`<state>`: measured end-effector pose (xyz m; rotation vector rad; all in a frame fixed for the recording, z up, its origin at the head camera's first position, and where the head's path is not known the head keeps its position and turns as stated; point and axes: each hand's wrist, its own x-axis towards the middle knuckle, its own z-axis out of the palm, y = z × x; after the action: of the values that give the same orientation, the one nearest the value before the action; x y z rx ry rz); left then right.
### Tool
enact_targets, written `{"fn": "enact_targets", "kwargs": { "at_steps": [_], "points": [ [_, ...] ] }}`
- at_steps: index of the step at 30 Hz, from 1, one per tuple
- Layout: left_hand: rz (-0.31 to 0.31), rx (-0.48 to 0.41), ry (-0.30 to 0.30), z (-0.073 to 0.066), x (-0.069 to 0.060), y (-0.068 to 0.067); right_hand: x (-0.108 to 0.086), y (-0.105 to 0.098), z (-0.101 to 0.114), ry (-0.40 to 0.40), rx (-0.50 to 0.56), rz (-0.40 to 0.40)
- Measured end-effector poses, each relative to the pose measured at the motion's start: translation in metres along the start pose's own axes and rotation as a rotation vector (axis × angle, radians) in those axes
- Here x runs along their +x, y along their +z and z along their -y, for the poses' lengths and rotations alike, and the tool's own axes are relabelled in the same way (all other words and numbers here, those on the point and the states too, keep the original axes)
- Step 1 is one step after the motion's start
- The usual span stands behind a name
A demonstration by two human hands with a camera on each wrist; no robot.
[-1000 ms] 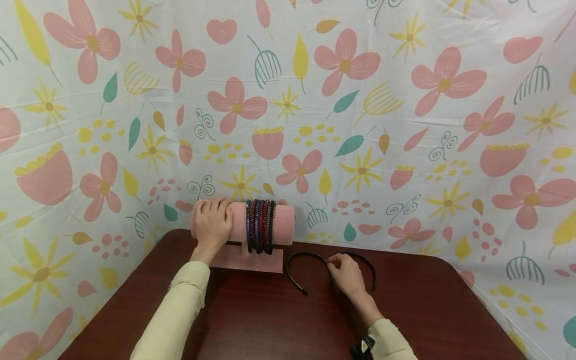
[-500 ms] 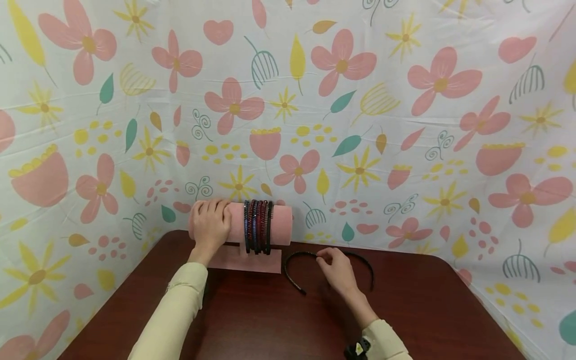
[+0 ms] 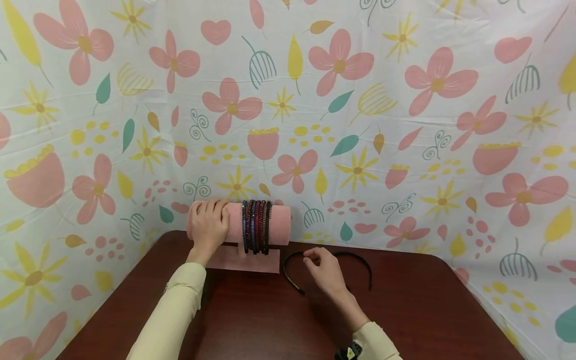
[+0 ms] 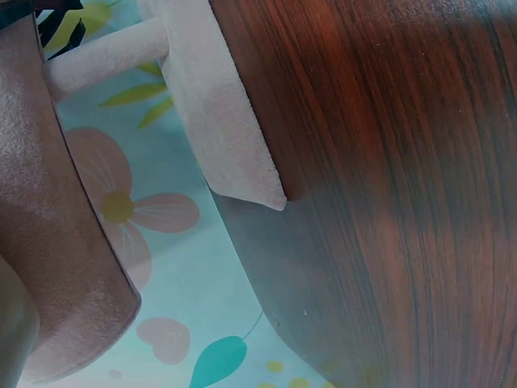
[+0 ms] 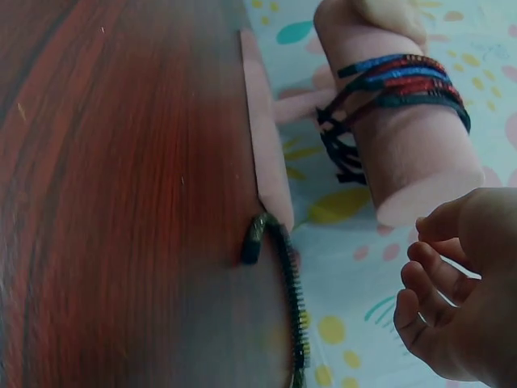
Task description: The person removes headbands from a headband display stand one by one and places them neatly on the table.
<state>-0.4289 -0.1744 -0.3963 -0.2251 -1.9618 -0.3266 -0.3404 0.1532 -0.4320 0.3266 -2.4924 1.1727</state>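
A pink padded headband holder (image 3: 281,225) stands at the back of the table, its horizontal roll carrying several dark, blue and red beaded headbands (image 3: 255,227). My left hand (image 3: 209,225) grips the roll's left end from above. My right hand (image 3: 325,270) hovers over loose black headbands (image 3: 292,280) on the table, right of the holder. In the right wrist view, the fingers of my right hand (image 5: 452,291) are loosely bent with nothing seen between them. A headband's tip (image 5: 252,246) lies apart from them, beside the holder's base (image 5: 266,137). My right hand hides part of the loose headbands.
The dark reddish-brown wooden table (image 3: 252,315) has rounded back corners. Close behind it hangs a white flower-patterned cloth (image 3: 306,120). A dark watch-like band (image 3: 348,352) sits at my right cuff.
My right hand has moved left over the loose headbands, toward the holder. My left hand stays on the roll. The head view has shifted slightly.
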Motion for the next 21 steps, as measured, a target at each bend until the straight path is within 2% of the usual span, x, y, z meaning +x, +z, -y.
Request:
{"fn": "enact_targets", "kwargs": {
  "at_steps": [14, 21],
  "points": [
    [-0.012, 0.001, 0.007, 0.001, 0.002, 0.000, 0.001, 0.017, 0.032, -0.092, 0.038, 0.033],
    [-0.022, -0.008, 0.004, 0.001, 0.001, -0.001, 0.002, 0.023, 0.049, -0.084, 0.040, 0.056]
  ]
}}
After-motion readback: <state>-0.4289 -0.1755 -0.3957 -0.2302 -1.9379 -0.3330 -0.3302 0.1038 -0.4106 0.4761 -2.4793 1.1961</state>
